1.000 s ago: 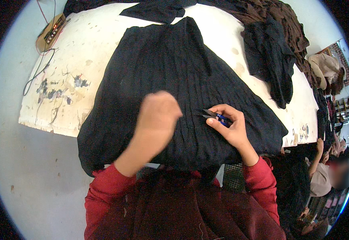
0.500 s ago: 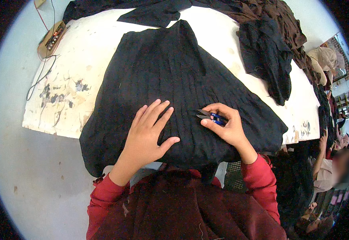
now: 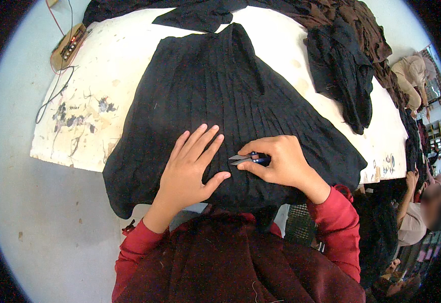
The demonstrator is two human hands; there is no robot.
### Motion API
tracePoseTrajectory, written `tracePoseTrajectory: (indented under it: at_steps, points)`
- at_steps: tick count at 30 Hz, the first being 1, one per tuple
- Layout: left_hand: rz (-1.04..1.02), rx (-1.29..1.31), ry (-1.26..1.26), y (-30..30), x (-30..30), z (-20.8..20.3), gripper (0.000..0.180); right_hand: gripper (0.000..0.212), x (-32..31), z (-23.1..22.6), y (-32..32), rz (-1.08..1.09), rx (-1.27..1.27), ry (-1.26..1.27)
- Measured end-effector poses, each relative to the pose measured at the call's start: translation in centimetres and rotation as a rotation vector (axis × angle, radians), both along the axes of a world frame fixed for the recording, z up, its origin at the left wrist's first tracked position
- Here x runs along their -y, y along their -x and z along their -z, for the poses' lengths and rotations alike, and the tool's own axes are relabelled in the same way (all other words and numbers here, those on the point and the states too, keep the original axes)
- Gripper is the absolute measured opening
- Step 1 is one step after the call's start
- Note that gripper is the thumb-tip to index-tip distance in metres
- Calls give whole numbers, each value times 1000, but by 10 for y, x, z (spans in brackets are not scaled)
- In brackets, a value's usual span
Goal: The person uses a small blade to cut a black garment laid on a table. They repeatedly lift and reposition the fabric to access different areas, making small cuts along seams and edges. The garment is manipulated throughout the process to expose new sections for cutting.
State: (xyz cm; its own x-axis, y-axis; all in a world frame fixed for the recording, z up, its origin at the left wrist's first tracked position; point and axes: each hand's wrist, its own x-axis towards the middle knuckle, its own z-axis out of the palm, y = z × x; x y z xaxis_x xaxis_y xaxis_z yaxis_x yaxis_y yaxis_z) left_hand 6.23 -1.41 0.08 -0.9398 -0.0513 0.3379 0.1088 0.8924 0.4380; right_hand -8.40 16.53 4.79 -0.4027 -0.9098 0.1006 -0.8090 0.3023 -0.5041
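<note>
A black pleated garment lies spread over the table, its near edge hanging over the front. My left hand rests flat on the cloth with fingers spread, holding nothing. Just right of it, my right hand is closed on a pair of thread snips with a dark blue grip. Their pointed blades face left and lie close above the pleats; whether they touch the cloth I cannot tell.
The white table is stained at the left. A wooden power strip with a cable sits at its far left corner. Black cloth and brown cloth are heaped at the right and back. Another person is at the far right.
My right hand has moved the snips left and slightly nearer to me, and its fingers now reach further along the blades. The left hand still lies on the garment.
</note>
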Motion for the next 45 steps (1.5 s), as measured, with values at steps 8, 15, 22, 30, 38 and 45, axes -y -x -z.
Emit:
tracePoseTrajectory:
  at_steps: [8, 15, 22, 30, 38, 45]
  points:
    - [-13, -13, 3, 0, -1, -1, 68, 23, 2, -1, 6, -30, 23, -13]
    - [-15, -9, -5, 0, -1, 0, 67, 23, 4, 0, 7, -42, 27, -1]
    - [-15, -10, -12, 0, -1, 0, 67, 20, 2, 0, 7, -40, -7, -37]
    - [-21, -15, -7, -1, -2, 0, 68, 19, 2, -1, 6, -5, -13, -3]
    - [-24, -10, -6, 0, -2, 0, 67, 20, 9, -5, 14, -74, -9, -80]
    - [-14, -16, -7, 0, -1, 0, 67, 21, 15, -2, 22, -158, -24, -25]
